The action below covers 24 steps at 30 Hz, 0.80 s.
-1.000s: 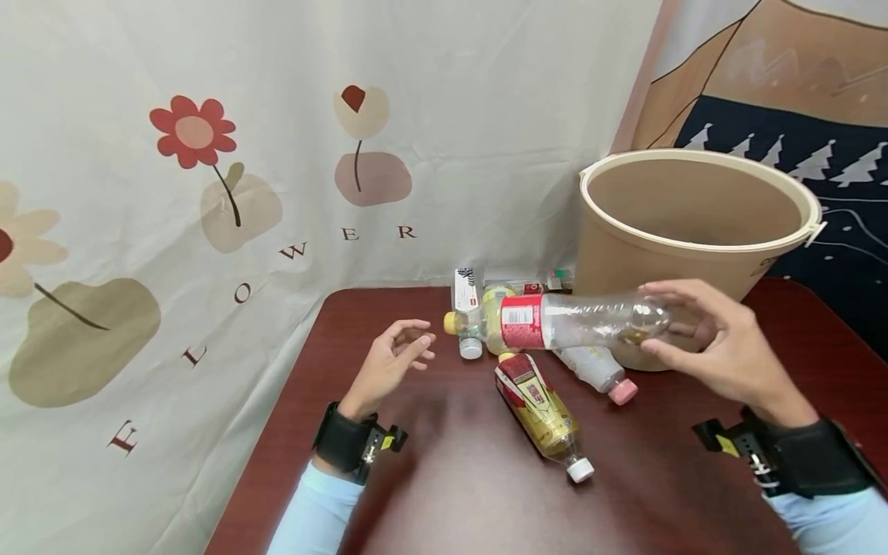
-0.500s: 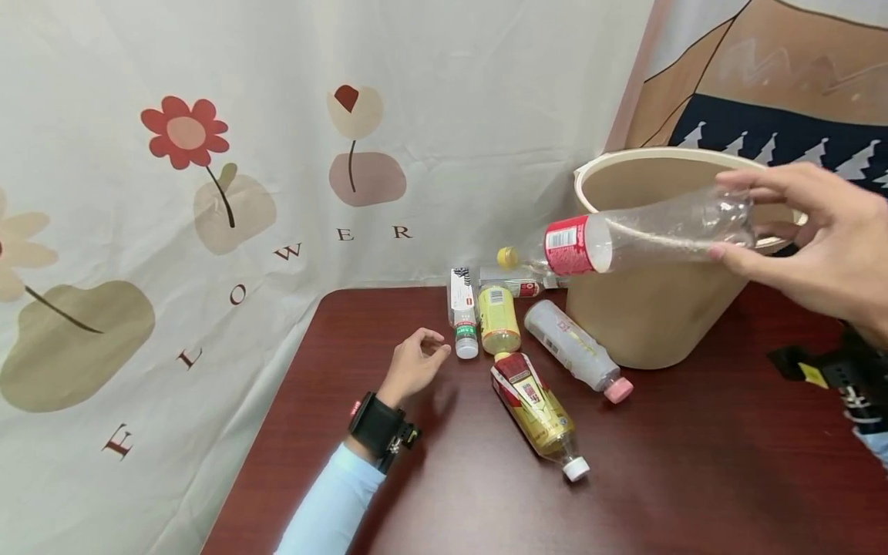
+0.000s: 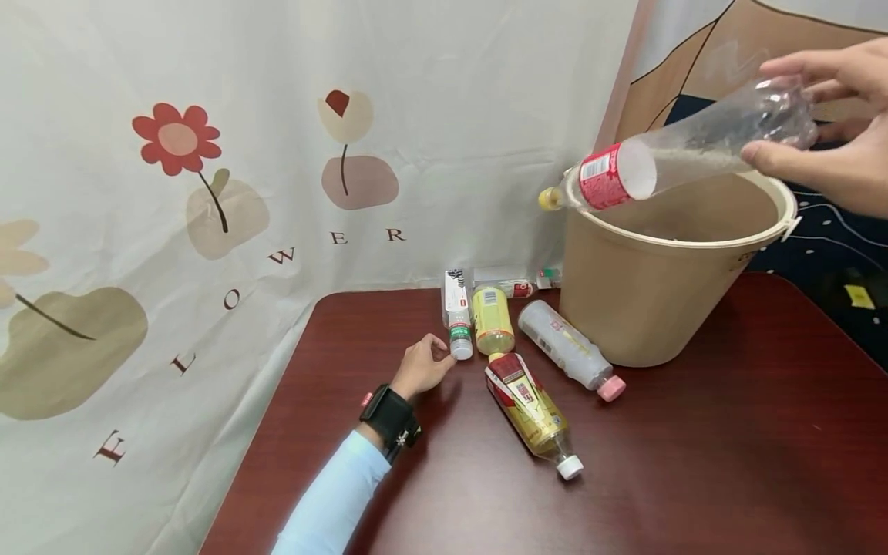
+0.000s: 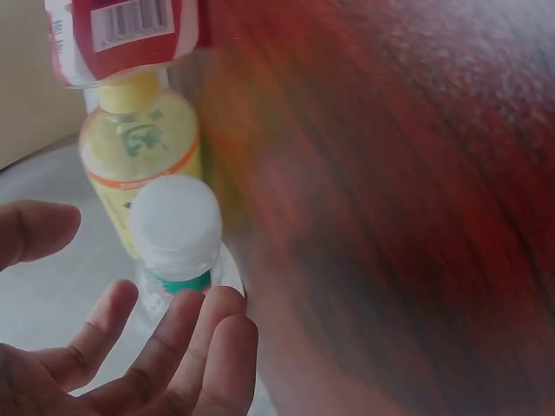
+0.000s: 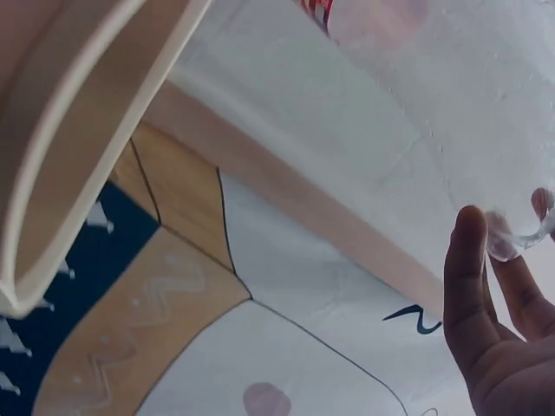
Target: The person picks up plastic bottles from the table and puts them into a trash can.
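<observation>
My right hand [image 3: 842,127] grips the base of a large clear plastic bottle [image 3: 721,131] with a red label and yellow cap. The bottle slants cap-down to the left, above the near-left rim of a beige bucket [image 3: 617,293]. My left hand [image 3: 422,366] hovers by the white cap of a small clear bottle [image 3: 458,320]; in the left wrist view its fingers [image 4: 225,355] are spread beside that cap [image 4: 178,217]. A yellow-labelled bottle [image 3: 492,320] lies next to it. A red-and-gold bottle [image 3: 527,408] lies nearer.
A whitish bottle [image 3: 565,343] with a pink cap lies against the bucket's left side. Another clear bottle [image 3: 502,281] lies at the back by the curtain [image 3: 444,116]. The dark red table [image 3: 659,462] extends in front and to the right.
My right hand has carried the red-labelled bottle up and right, from over the table to the bucket's rim, tilting it. My left hand has moved right and forward to the small bottle's cap.
</observation>
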Available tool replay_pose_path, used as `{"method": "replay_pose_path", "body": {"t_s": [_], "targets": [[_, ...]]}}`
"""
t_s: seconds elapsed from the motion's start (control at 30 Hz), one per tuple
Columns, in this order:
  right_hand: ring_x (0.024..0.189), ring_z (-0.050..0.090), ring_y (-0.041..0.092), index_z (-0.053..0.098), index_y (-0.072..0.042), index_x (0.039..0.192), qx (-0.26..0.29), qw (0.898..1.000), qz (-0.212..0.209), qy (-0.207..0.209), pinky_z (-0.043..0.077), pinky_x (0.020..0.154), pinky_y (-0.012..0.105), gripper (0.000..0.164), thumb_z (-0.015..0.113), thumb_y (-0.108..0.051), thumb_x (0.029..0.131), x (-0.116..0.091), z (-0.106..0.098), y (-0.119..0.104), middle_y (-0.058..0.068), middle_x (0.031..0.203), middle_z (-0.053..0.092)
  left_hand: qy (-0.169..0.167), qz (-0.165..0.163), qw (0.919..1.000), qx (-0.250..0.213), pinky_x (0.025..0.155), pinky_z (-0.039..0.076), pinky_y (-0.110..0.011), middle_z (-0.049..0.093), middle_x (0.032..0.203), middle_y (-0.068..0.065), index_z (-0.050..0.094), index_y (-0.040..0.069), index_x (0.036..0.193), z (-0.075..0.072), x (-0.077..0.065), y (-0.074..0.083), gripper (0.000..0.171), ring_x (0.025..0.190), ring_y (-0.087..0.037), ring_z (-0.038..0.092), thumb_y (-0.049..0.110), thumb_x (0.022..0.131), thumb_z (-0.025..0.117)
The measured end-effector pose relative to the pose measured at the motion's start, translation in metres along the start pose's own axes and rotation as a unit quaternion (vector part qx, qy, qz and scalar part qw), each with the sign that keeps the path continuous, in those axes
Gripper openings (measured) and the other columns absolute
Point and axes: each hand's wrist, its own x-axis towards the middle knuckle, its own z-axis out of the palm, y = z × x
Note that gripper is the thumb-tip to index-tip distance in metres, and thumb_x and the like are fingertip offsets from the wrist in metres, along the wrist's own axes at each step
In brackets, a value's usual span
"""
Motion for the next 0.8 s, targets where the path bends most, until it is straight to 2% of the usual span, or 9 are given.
{"method": "replay_pose_path", "body": {"t_s": [0.07, 0.13, 0.2, 0.3, 0.33, 0.43, 0.53, 0.6, 0.8], "targets": [[0.131, 0.046, -0.001, 0.051, -0.037, 0.141, 0.002, 1.0, 0.003, 0.005, 0.038, 0.099, 0.008, 0.066, 0.075, -0.015, 0.083, 0.011, 0.0, 0.007, -0.032, 0.123, 0.039, 0.0, -0.007, 1.0, 0.006, 0.08, 0.048, -0.036, 0.065, 0.096, -0.011, 0.06, 0.005, 0.103, 0.001, 0.002, 0.0, 0.025, 0.092, -0.026, 0.061, 0.024, 0.089, 0.069], [0.121, 0.05, -0.007, 0.051, -0.039, 0.14, -0.009, 1.0, 0.002, 0.014, 0.038, 0.094, 0.003, 0.065, 0.075, -0.016, 0.083, 0.022, -0.001, 0.014, -0.029, 0.125, 0.045, 0.003, -0.014, 0.9998, 0.011, 0.078, 0.047, -0.035, 0.063, 0.095, -0.011, 0.058, 0.006, 0.103, 0.002, 0.005, 0.001, 0.026, 0.09, -0.025, 0.059, 0.025, 0.089, 0.069], [0.108, 0.05, -0.012, 0.051, -0.039, 0.139, -0.007, 1.0, 0.004, 0.019, 0.038, 0.093, 0.002, 0.065, 0.074, -0.016, 0.083, 0.031, -0.001, 0.015, -0.019, 0.134, 0.052, 0.003, -0.02, 0.9997, 0.011, 0.076, 0.045, -0.033, 0.062, 0.095, -0.01, 0.057, 0.006, 0.102, 0.003, 0.009, 0.002, 0.027, 0.088, -0.024, 0.058, 0.026, 0.089, 0.069], [0.098, 0.036, -0.015, 0.048, -0.04, 0.141, -0.028, 0.999, 0.015, 0.009, 0.035, 0.099, 0.006, 0.063, 0.069, -0.018, 0.085, 0.038, 0.001, 0.005, 0.001, 0.146, 0.05, -0.003, -0.023, 0.9997, 0.006, 0.073, 0.043, -0.032, 0.06, 0.096, -0.011, 0.054, 0.006, 0.102, 0.006, 0.014, 0.005, 0.031, 0.085, -0.023, 0.055, 0.028, 0.089, 0.07], [0.104, 0.039, -0.009, 0.049, -0.036, 0.143, -0.037, 0.999, 0.022, -0.004, 0.033, 0.105, 0.01, 0.062, 0.067, -0.019, 0.086, 0.039, 0.001, -0.002, 0.007, 0.15, 0.046, -0.005, -0.023, 0.9997, 0.004, 0.072, 0.043, -0.031, 0.06, 0.095, -0.012, 0.053, 0.005, 0.103, 0.007, 0.015, 0.006, 0.033, 0.084, -0.022, 0.055, 0.029, 0.088, 0.071], [0.124, 0.041, 0.021, 0.044, -0.022, 0.148, -0.098, 0.992, 0.045, -0.065, 0.032, 0.117, 0.038, 0.06, 0.06, -0.023, 0.091, 0.041, 0.003, -0.027, 0.025, 0.151, 0.033, -0.013, -0.031, 0.9993, 0.013, 0.068, 0.041, -0.03, 0.059, 0.094, -0.012, 0.051, 0.006, 0.105, 0.012, 0.019, 0.009, 0.039, 0.081, -0.022, 0.054, 0.032, 0.086, 0.072], [0.129, 0.028, 0.053, 0.04, -0.006, 0.148, -0.15, 0.98, 0.05, -0.121, 0.032, 0.109, 0.064, 0.061, 0.058, -0.024, 0.093, 0.042, 0.006, -0.048, 0.033, 0.148, 0.027, -0.017, -0.044, 0.9983, 0.035, 0.067, 0.041, -0.03, 0.058, 0.093, -0.011, 0.049, 0.008, 0.106, 0.016, 0.022, 0.01, 0.043, 0.079, -0.022, 0.055, 0.035, 0.084, 0.074], [0.126, 0.029, 0.053, 0.042, -0.003, 0.146, -0.168, 0.974, 0.048, -0.142, 0.034, 0.102, 0.069, 0.061, 0.059, -0.024, 0.092, 0.041, 0.009, -0.056, 0.035, 0.145, 0.029, -0.019, -0.051, 0.9974, 0.048, 0.066, 0.042, -0.032, 0.059, 0.094, -0.011, 0.05, 0.008, 0.106, 0.018, 0.022, 0.011, 0.043, 0.079, -0.023, 0.056, 0.036, 0.084, 0.075], [0.12, 0.035, 0.053, 0.048, -0.001, 0.141, -0.162, 0.975, 0.034, -0.145, 0.039, 0.087, 0.067, 0.063, 0.065, -0.025, 0.085, 0.037, 0.015, -0.059, 0.036, 0.138, 0.036, -0.023, -0.064, 0.996, 0.059, 0.066, 0.042, -0.036, 0.06, 0.094, -0.013, 0.051, 0.008, 0.105, 0.021, 0.019, 0.013, 0.041, 0.079, -0.025, 0.056, 0.035, 0.085, 0.074]]}}
